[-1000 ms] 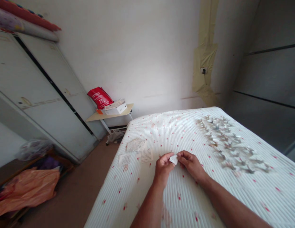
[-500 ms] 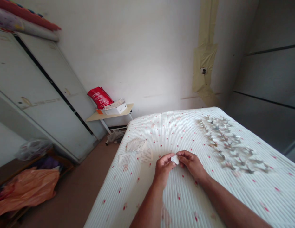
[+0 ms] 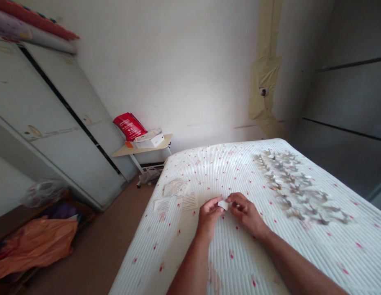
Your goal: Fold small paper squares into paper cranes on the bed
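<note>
Above the bed's patterned cover, a small folded piece of paper (image 3: pixel 222 204) is pinched between the thumb and fingers of my left hand (image 3: pixel 209 217). My right hand (image 3: pixel 246 212) is closed at the paper's right edge, with thumb and index fingertips on it. The fingertips partly cover the folds. To the left of my hands lie several printed paper squares (image 3: pixel 189 200), some in a loose pile (image 3: pixel 175 187). On the right side of the bed stand rows of small folded paper cranes (image 3: pixel 290 178), apart from my right hand.
The bed (image 3: pixel 215 168) has a ribbed white cover with red spots. Beyond its far left corner, a small table (image 3: pixel 125 151) holds a red bag (image 3: pixel 130 126) and a white box (image 3: pixel 150 141). A cabinet (image 3: pixel 70 127) and an orange plastic bag (image 3: pixel 37 246) are at the left.
The folded paper has shifted slightly left and turned in my fingers. My right hand's fingers have opened a little around its edge. The paper squares and cranes stay where they were.
</note>
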Tool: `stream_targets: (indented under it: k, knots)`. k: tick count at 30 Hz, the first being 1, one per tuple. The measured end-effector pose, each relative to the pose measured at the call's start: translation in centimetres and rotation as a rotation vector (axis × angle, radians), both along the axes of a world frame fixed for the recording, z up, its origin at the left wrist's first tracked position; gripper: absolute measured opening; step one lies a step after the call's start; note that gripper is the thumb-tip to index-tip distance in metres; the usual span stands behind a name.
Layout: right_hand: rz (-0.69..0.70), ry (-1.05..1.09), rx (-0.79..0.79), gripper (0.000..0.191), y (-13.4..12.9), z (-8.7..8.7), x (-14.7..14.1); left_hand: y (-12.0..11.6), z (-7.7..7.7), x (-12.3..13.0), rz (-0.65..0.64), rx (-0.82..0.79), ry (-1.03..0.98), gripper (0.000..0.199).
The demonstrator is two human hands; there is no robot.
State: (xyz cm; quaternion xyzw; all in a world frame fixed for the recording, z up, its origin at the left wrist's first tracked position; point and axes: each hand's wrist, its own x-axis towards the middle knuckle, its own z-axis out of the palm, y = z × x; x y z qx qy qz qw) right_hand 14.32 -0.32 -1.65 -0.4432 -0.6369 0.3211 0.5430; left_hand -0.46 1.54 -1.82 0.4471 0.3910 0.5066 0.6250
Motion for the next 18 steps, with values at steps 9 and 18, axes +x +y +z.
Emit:
stream_targets:
  k: [9, 18]
  knots:
    - [0.007, -0.25, 0.124, 0.016, 0.04, -0.25, 0.26, 0.16, -0.27, -0.21, 0.004, -0.017, -0.008, 0.042]
    - [-0.059, -0.346, 0.167, 0.02, -0.17, 0.05, 0.2, -0.12, 0.61, 0.05, 0.021, -0.042, 0.039, 0.044]
